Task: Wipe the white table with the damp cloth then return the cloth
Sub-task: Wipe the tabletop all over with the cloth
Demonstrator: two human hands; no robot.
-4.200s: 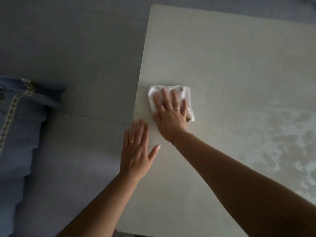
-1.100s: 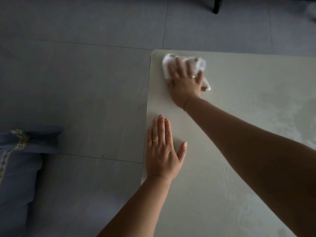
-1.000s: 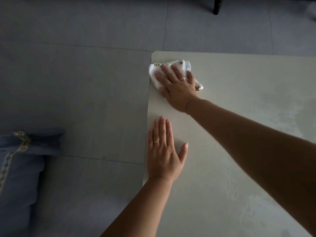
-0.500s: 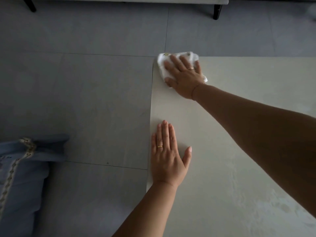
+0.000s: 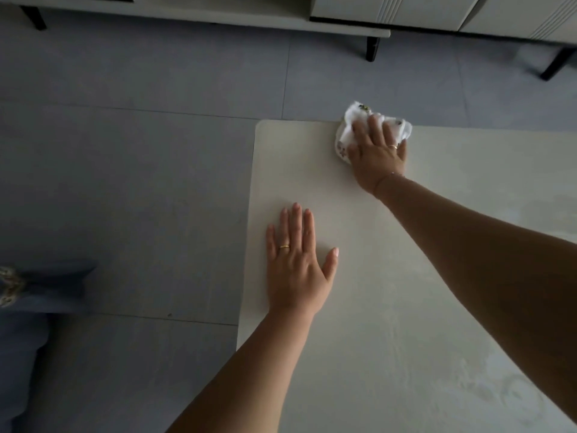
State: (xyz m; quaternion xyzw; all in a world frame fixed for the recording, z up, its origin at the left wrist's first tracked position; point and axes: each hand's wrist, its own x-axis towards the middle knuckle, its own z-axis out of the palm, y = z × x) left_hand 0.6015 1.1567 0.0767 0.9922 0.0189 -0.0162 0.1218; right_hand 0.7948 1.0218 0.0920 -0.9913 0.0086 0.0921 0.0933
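The white table (image 5: pixel 312 170) fills the right half of the view, its far left corner near the middle top. A bunched white cloth (image 5: pixel 348 132) with small printed motifs lies on the table's far edge, partly overhanging it. My right hand (image 5: pixel 376 154) presses flat on the cloth with fingers spread and straight. My left hand (image 5: pixel 296 264) rests flat on the table near its left edge, palm down, holding nothing. Damp streaks (image 5: pixel 468 385) show on the table surface at the lower right.
Grey tiled floor (image 5: pixel 125 167) lies left of and beyond the table. A low light cabinet (image 5: pixel 218 10) on black legs runs along the top. A blue cushion with gold trim (image 5: pixel 28 295) sits at the lower left.
My right hand has slid the cloth to the right along the table's far edge, away from the corner. My left hand stays flat in the same spot.
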